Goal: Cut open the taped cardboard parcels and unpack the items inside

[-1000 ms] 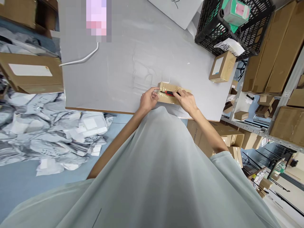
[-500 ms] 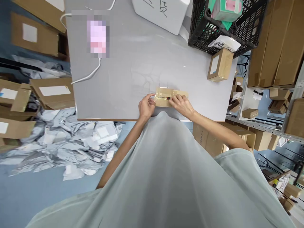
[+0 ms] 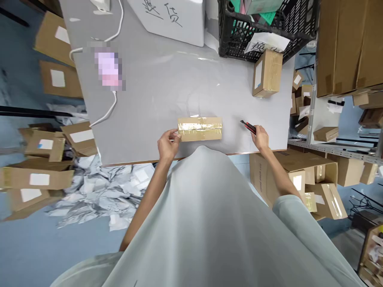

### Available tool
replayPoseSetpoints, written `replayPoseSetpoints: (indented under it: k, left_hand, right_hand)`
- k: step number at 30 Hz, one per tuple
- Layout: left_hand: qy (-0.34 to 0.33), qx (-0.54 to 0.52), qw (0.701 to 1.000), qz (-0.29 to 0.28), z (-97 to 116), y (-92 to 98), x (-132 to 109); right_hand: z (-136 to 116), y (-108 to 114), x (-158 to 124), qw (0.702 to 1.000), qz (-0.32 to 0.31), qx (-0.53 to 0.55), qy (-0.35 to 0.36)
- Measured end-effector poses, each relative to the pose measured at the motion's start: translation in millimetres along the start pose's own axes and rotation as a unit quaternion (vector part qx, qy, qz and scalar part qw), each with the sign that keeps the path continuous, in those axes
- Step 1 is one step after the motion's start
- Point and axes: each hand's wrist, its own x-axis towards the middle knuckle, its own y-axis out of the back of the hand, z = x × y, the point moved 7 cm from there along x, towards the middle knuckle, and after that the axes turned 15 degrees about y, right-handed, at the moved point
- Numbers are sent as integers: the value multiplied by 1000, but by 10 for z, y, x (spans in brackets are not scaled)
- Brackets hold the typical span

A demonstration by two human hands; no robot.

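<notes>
A small cardboard box [image 3: 200,136] with shiny clear tape along its top lies near the front edge of the grey table [image 3: 143,107]. My left hand [image 3: 168,145] grips its left end with the fingers and thumb. A thin dark line runs lengthwise through the tape. To the right of the box and apart from it, my right hand [image 3: 261,138] is closed around a red and black box cutter [image 3: 249,127]. The cutter's tip points to the upper left, above the table.
Another cardboard box [image 3: 267,75] stands at the right, in front of a black crate [image 3: 236,40]. A white container [image 3: 176,22] with handwriting sits at the back. A white cable [image 3: 107,113] runs along the left side. Grey parcels [image 3: 104,195] lie on the floor at left.
My right hand has moved right, off the box, with the box cutter now in plain view. My left hand stays at the box's left end. The camera view has shifted and turned.
</notes>
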Motion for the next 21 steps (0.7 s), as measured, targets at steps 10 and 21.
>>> replayPoseSetpoints:
  k: [10,21]
  left_hand:
    - [39,-8,999,8,1,54,51]
    - [15,-75,996,-35,-64,-72,74]
  right_hand:
    - [-568,-776,264,974,74,186,-110]
    - [-1803,10,943,952,-29,109,286]
